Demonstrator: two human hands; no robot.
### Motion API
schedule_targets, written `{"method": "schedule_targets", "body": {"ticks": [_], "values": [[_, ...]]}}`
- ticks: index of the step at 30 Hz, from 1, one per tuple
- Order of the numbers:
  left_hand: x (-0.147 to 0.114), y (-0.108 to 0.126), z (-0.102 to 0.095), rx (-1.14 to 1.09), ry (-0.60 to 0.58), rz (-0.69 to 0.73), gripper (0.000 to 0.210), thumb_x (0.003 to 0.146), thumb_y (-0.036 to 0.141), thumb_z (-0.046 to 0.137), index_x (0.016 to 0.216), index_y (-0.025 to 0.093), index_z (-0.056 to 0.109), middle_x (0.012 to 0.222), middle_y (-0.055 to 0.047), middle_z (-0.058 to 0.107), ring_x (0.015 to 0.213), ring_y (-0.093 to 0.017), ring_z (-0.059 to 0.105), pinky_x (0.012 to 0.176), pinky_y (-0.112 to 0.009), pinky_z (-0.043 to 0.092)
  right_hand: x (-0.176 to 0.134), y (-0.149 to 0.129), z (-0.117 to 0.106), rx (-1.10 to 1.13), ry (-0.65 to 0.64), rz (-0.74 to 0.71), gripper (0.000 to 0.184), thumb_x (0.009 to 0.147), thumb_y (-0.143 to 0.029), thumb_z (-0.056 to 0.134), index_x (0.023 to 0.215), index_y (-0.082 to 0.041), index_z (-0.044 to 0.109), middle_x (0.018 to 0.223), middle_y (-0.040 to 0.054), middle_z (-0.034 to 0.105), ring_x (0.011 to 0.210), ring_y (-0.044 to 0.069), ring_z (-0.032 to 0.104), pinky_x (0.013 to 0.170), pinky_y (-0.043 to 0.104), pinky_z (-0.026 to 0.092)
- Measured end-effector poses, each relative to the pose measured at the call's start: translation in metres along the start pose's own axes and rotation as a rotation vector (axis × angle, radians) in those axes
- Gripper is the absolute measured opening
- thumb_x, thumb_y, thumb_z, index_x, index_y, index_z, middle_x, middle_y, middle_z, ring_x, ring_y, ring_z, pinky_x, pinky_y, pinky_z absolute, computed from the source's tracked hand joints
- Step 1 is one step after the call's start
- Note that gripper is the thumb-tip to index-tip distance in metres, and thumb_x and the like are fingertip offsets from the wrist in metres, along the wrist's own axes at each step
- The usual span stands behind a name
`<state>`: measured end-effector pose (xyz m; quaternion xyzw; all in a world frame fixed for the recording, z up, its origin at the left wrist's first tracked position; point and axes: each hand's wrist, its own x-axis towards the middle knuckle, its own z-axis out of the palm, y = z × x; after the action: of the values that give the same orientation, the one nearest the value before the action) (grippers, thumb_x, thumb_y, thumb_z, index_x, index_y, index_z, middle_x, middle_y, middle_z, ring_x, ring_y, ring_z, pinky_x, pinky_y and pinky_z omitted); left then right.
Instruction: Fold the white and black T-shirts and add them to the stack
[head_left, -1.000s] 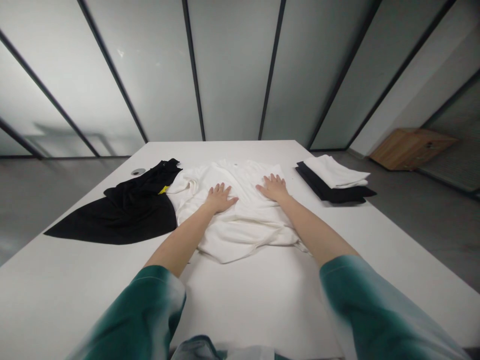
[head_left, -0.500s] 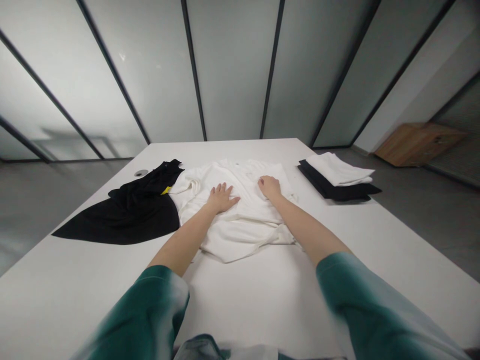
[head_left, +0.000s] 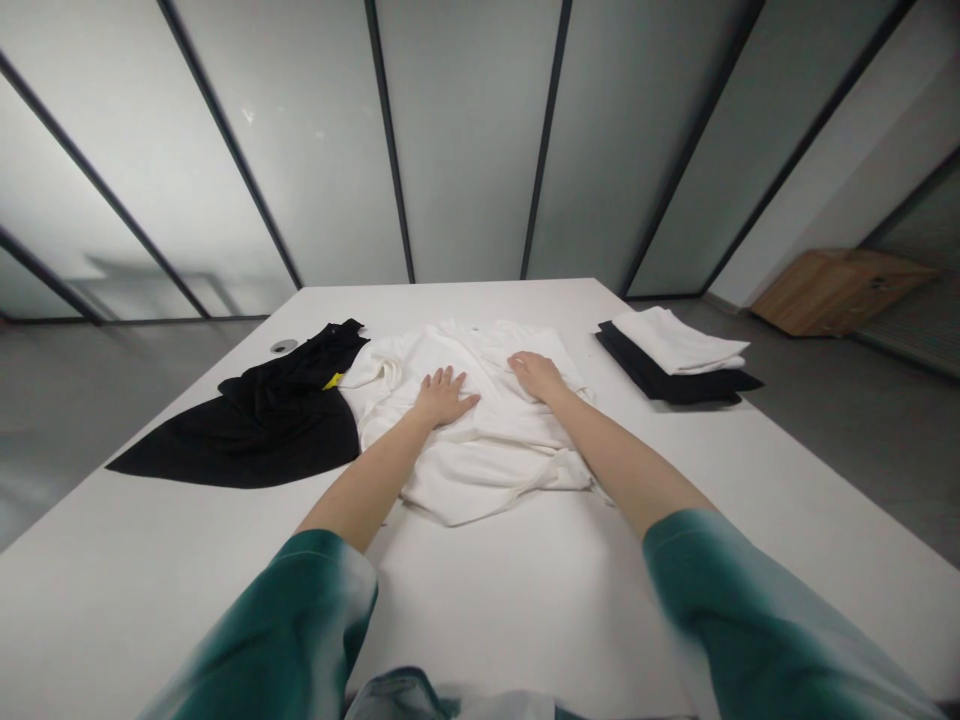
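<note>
A wrinkled white T-shirt [head_left: 480,460] lies spread on the white table [head_left: 487,590] in front of me, its lower part bunched in loose folds. My left hand [head_left: 444,397] rests palm down on the middle of it, fingers spread. To the right, my right hand [head_left: 536,375] lies on the upper right part of the same shirt, with its fingers stretched leftward and slightly bent. Neither hand grips the cloth visibly. The underside of both palms is hidden.
Left of the shirt lies a crumpled black garment [head_left: 277,435] with a yellow patch [head_left: 334,381], near a round grommet [head_left: 283,346]. A folded white cloth [head_left: 675,340] sits on folded black cloth [head_left: 675,385] at the right. Frosted glass panels [head_left: 465,140] stand behind the table.
My right hand has gone from a curled fist to stretched fingers and shifted slightly left over the shirt. The left hand stays in place.
</note>
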<state>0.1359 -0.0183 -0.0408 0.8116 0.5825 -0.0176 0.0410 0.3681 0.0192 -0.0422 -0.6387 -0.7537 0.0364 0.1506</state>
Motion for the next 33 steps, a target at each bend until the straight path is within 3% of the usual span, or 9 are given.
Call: {"method": "schedule_targets", "body": {"ticks": [4, 8, 12, 15, 19, 23, 27, 30, 33], "values": [[0.002, -0.002, 0.003, 0.0, 0.006, 0.004, 0.077, 0.095, 0.067, 0.024, 0.157, 0.023, 0.027, 0.166, -0.012, 0.02, 0.152, -0.032, 0.018, 0.121, -0.05, 0.019, 0.004, 0.02, -0.003, -0.143, -0.081, 0.116, 0.05, 0.103, -0.044, 0.032, 0.135, -0.016, 0.058, 0.144, 0.0187, 0.053, 0.134, 0.03, 0.047, 0.107, 0.045, 0.035], [0.002, -0.001, 0.002, -0.005, -0.005, 0.003, 0.078, 0.095, 0.068, 0.023, 0.157, 0.021, 0.027, 0.166, -0.013, 0.019, 0.152, -0.032, 0.017, 0.121, -0.049, 0.018, 0.005, 0.044, -0.008, -0.1, -0.235, 0.102, 0.051, 0.104, -0.041, 0.024, 0.138, -0.018, 0.055, 0.148, 0.0167, 0.049, 0.138, 0.025, 0.044, 0.11, 0.04, 0.033], [0.001, -0.001, 0.002, -0.013, -0.006, 0.001, 0.079, 0.095, 0.068, 0.024, 0.157, 0.02, 0.028, 0.166, -0.013, 0.018, 0.152, -0.033, 0.018, 0.121, -0.05, 0.018, -0.002, 0.053, -0.01, -0.173, -0.212, 0.175, 0.057, 0.101, -0.05, 0.031, 0.145, -0.018, 0.047, 0.156, 0.0191, 0.038, 0.143, 0.032, 0.036, 0.112, 0.049, 0.03], [0.002, -0.001, 0.003, -0.012, -0.003, -0.004, 0.078, 0.095, 0.068, 0.024, 0.158, 0.022, 0.027, 0.166, -0.012, 0.018, 0.152, -0.032, 0.018, 0.121, -0.05, 0.018, -0.007, 0.048, -0.008, -0.217, -0.198, 0.221, 0.073, 0.095, -0.064, 0.037, 0.149, -0.015, 0.042, 0.159, 0.0229, 0.032, 0.146, 0.038, 0.029, 0.114, 0.056, 0.024], [0.002, -0.002, 0.004, -0.013, 0.002, 0.003, 0.079, 0.094, 0.069, 0.024, 0.157, 0.021, 0.027, 0.166, -0.013, 0.019, 0.152, -0.032, 0.018, 0.121, -0.05, 0.018, -0.009, 0.034, -0.005, -0.238, -0.186, 0.166, 0.082, 0.091, -0.071, 0.041, 0.15, -0.014, 0.041, 0.159, 0.0238, 0.031, 0.147, 0.039, 0.026, 0.116, 0.055, 0.019], [0.002, -0.002, 0.003, -0.02, 0.006, 0.004, 0.079, 0.094, 0.069, 0.025, 0.157, 0.021, 0.029, 0.166, -0.013, 0.019, 0.152, -0.033, 0.019, 0.121, -0.05, 0.018, -0.011, 0.022, -0.006, -0.228, -0.163, 0.054, 0.059, 0.099, -0.054, 0.036, 0.144, -0.018, 0.048, 0.153, 0.0191, 0.042, 0.14, 0.033, 0.039, 0.112, 0.048, 0.029], [0.001, -0.002, 0.003, -0.024, 0.009, 0.014, 0.079, 0.095, 0.068, 0.024, 0.157, 0.02, 0.029, 0.165, -0.015, 0.019, 0.152, -0.033, 0.018, 0.121, -0.05, 0.018, -0.019, 0.016, -0.017, -0.222, -0.05, 0.063, 0.043, 0.101, -0.036, 0.034, 0.119, -0.014, 0.066, 0.126, 0.0181, 0.064, 0.117, 0.027, 0.058, 0.096, 0.037, 0.042], [0.001, -0.001, 0.002, -0.025, 0.008, 0.013, 0.079, 0.095, 0.069, 0.024, 0.157, 0.02, 0.029, 0.165, -0.015, 0.019, 0.152, -0.033, 0.018, 0.121, -0.05, 0.018, -0.032, 0.015, -0.023, -0.21, -0.091, 0.005, 0.035, 0.096, -0.037, 0.044, 0.1, -0.015, 0.071, 0.105, 0.014, 0.07, 0.099, 0.025, 0.063, 0.085, 0.033, 0.044], [0.001, 0.0, 0.002, -0.024, 0.006, 0.009, 0.08, 0.094, 0.069, 0.024, 0.157, 0.02, 0.029, 0.166, -0.014, 0.019, 0.152, -0.033, 0.019, 0.121, -0.049, 0.018, -0.046, 0.014, -0.025, -0.213, -0.085, -0.111, 0.031, 0.091, -0.04, 0.054, 0.097, -0.016, 0.072, 0.106, 0.0125, 0.069, 0.098, 0.025, 0.062, 0.085, 0.032, 0.044]]}}
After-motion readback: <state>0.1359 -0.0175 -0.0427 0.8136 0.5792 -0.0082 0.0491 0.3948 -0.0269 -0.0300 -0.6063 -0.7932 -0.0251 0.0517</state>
